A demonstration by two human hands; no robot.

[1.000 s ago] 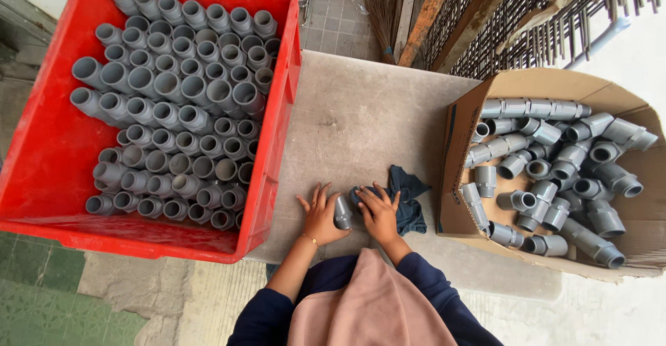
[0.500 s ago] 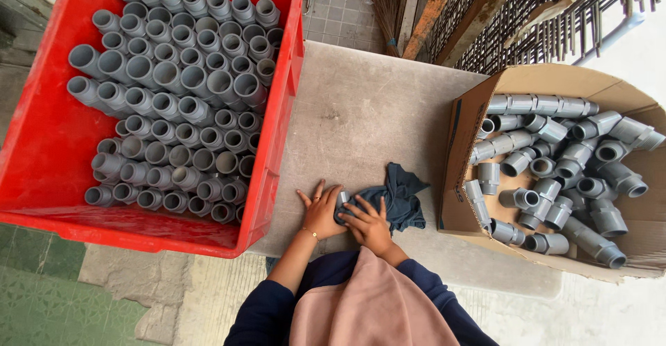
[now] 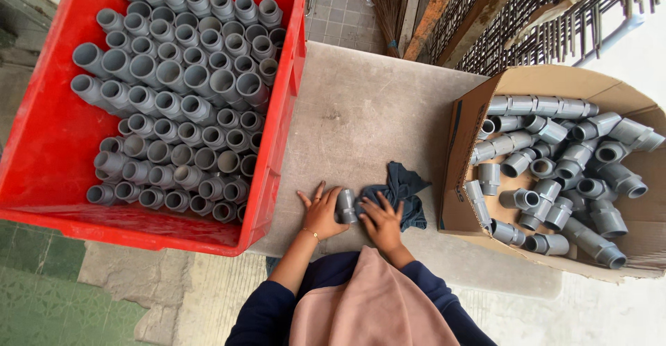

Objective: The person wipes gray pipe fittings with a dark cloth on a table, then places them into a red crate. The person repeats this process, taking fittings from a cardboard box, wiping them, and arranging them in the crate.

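Grey concrete table [image 3: 374, 117] filled the middle, with a red crate [image 3: 48, 145] of fittings [image 3: 180, 103] at its left and a cardboard box [image 3: 479, 110] of more at its right. Near the front edge the left hand [image 3: 321, 212] curled around one grey fitting [image 3: 345, 206]. The right hand [image 3: 381, 222] lay just beside it, fingers spread, seemingly pressing a dark cloth [image 3: 402, 190] against that piece.

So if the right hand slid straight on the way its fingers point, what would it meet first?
The right hand points up and slightly left across the table; it likely meets the dark blue cloth at its fingertips first, though the grey pipe fitting sits just leftward.
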